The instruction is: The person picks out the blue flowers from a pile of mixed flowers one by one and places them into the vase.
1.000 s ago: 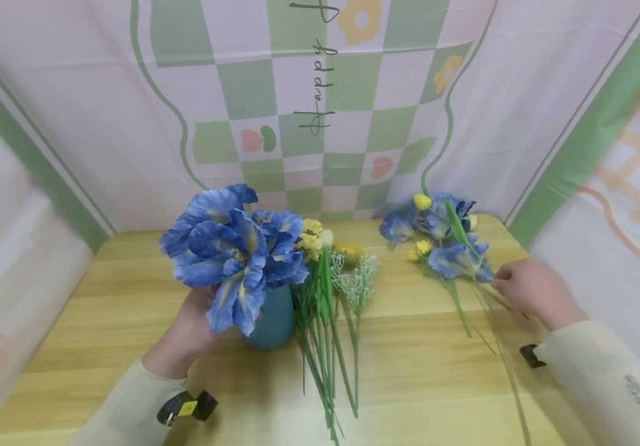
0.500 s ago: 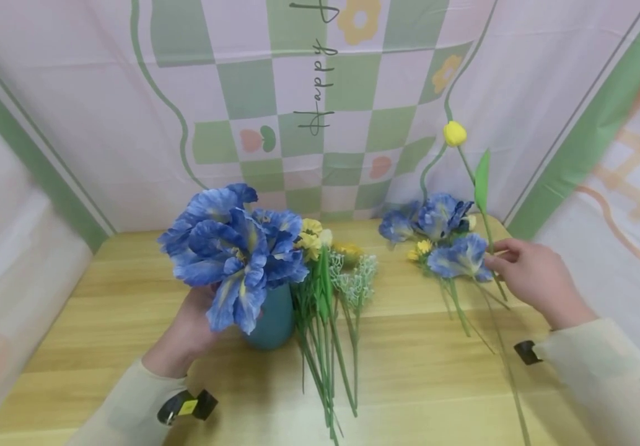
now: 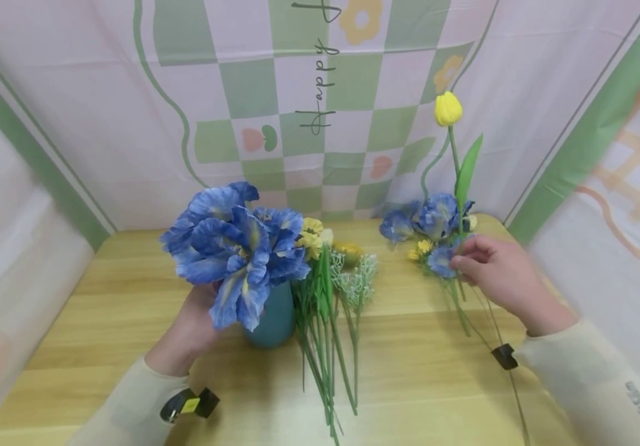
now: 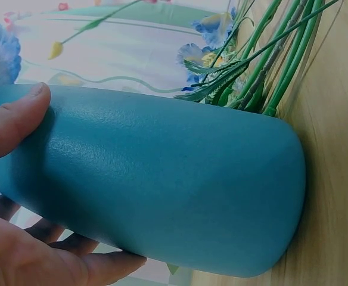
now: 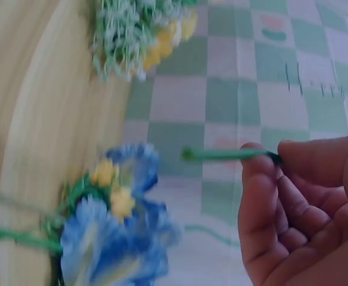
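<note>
A teal vase stands on the wooden table, with large blue flowers spreading over its mouth. My left hand grips the vase from the left; in the left wrist view, thumb and fingers wrap opposite sides of the teal wall. On the right, my right hand pinches the stem of a yellow tulip between thumb and fingertips. The tulip is upright, with one long green leaf. Its lower stem end sticks out past the fingers in the right wrist view.
Right of the vase lie several green stems with yellow flowers and a pale green spray. A second pile of blue flowers and small yellow blooms lies at the back right. A checkered cloth hangs behind the table.
My right hand has raised the yellow tulip from the right-hand pile, turned it upright and moved it leftward. My left hand stays on the vase.
</note>
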